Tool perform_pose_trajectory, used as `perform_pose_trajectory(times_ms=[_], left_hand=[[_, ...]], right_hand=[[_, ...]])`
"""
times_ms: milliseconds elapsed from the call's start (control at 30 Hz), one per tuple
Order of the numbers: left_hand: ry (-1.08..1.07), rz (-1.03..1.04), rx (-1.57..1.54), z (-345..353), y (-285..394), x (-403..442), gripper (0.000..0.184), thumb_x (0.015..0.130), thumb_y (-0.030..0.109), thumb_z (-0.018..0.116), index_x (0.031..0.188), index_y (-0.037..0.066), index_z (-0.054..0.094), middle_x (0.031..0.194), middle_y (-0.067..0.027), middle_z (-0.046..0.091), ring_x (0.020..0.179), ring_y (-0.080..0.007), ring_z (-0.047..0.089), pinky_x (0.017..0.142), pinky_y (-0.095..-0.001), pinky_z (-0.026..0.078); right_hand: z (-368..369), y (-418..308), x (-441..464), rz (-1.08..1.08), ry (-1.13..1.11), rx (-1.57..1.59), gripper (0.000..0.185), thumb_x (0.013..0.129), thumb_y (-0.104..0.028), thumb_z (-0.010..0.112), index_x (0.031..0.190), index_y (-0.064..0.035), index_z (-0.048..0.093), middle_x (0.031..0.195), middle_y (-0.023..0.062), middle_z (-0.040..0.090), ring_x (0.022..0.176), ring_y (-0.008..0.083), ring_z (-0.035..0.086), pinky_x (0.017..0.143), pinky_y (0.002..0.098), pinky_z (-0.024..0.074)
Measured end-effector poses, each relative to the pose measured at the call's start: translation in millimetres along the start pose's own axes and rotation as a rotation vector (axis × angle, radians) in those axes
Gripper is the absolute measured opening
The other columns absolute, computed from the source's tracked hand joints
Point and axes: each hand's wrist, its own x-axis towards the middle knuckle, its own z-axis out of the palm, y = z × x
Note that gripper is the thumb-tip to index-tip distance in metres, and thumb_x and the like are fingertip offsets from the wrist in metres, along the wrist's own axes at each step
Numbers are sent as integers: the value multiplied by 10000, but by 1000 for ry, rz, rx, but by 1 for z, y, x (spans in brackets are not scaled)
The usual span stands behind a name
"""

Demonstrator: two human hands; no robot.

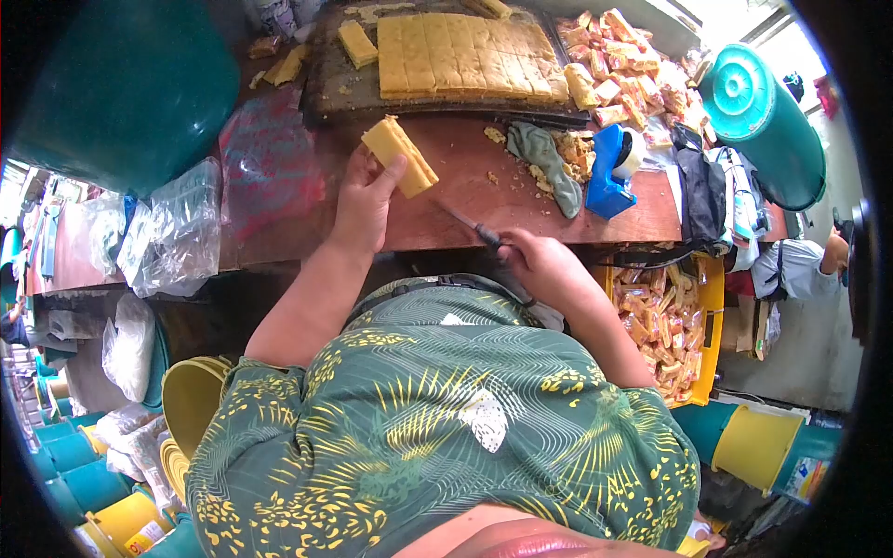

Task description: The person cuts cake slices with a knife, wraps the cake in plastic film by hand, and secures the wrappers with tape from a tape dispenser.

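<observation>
My left hand (369,191) is closed around a yellow slice of cake (398,156), held up over the front part of the brown table. Fingers of my right hand (537,263) wrap the dark handle of a knife (472,225), whose thin blade points up and left, apart from the slice. Beyond my hands, a large sheet of cake (470,58), scored into strips, lies on a dark baking tray (342,113). One loose piece of cake (356,44) rests on the tray at the sheet's left.
Wrapped cakes (628,70) are heaped at the back right. A blue tape dispenser (609,177) and a grey-green cloth (544,163) lie among crumbs. Packed pieces fill a yellow crate (714,321) at my right. A green bucket (767,126) stands right; plastic bags (177,228) hang left.
</observation>
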Motion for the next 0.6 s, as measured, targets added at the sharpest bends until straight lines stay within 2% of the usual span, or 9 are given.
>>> perform_pose_trajectory(times_ms=[33, 67, 167, 200, 300, 400, 433, 500, 600], left_hand=[[-18, 18, 59, 0, -2, -1, 619, 995, 175, 728, 1512, 54, 410, 1328, -70, 595, 1208, -177, 592, 1049, -367, 491], [-33, 36, 121, -2, -4, -3, 646, 991, 180, 733, 1523, 46, 392, 1340, -84, 592, 1220, -183, 589, 1057, -373, 490], [-51, 168, 427, -6, -19, -8, 740, 967, 212, 764, 1546, 23, 345, 1350, -132, 586, 1245, -210, 582, 1070, -396, 490], [-55, 174, 612, -8, -17, -9, 784, 927, 252, 804, 1532, 10, 368, 1351, -190, 586, 1255, -264, 587, 1066, -411, 490], [-130, 112, 929, -2, -15, -11, 773, 910, 308, 822, 1504, 12, 427, 1434, -192, 543, 1301, -300, 557, 1113, -410, 448], [-212, 187, 1129, -2, -11, -4, 800, 884, 373, 828, 1484, 6, 448, 1488, -249, 479, 1341, -378, 527, 1114, -435, 450], [-199, 231, 1205, -3, -8, -5, 817, 879, 390, 826, 1490, 9, 441, 1495, -251, 468, 1350, -395, 513, 1119, -449, 445], [-174, 323, 1355, -4, -3, -5, 851, 868, 424, 822, 1502, 17, 427, 1509, -256, 447, 1368, -430, 486, 1129, -477, 433], [-274, 504, 1408, -13, -7, -7, 972, 820, 480, 843, 1540, 30, 369, 1519, -242, 429, 1390, -433, 449, 1159, -521, 386]], right_hand=[[2, 2, 4, 33, 44, -10, 317, 1012, -192, 618, 1296, -53, 627, 997, 268, 716, 966, 460, 686, 819, 517, 539], [2, 11, 7, 41, 76, -1, 406, 1004, -133, 617, 1400, -66, 558, 1138, 270, 707, 1090, 458, 664, 904, 495, 536], [-3, 4, 6, -25, 159, 113, 532, 993, -77, 618, 1502, -86, 464, 1284, 271, 665, 1197, 465, 621, 977, 480, 521], [0, 4, 8, -61, 138, 130, 624, 991, -52, 609, 1571, -112, 387, 1350, 276, 632, 1254, 471, 589, 1024, 470, 505], [11, -7, 11, -56, 108, 126, 652, 991, -54, 602, 1594, -134, 366, 1337, 286, 633, 1237, 475, 598, 1008, 477, 512], [23, -12, 15, -108, 100, 90, 671, 997, -104, 580, 1615, -160, 322, 1233, 315, 653, 1135, 497, 627, 941, 534, 520], [26, -13, 16, -128, 96, 77, 678, 999, -121, 572, 1621, -169, 308, 1198, 324, 659, 1101, 504, 637, 919, 554, 523], [27, -19, 18, -99, 71, 103, 678, 985, -66, 591, 1610, -167, 350, 1198, 308, 671, 1122, 493, 635, 939, 516, 529], [26, -22, 20, -116, 64, 83, 661, 990, -86, 569, 1608, -144, 344, 1181, 311, 671, 1093, 492, 645, 921, 533, 530]])
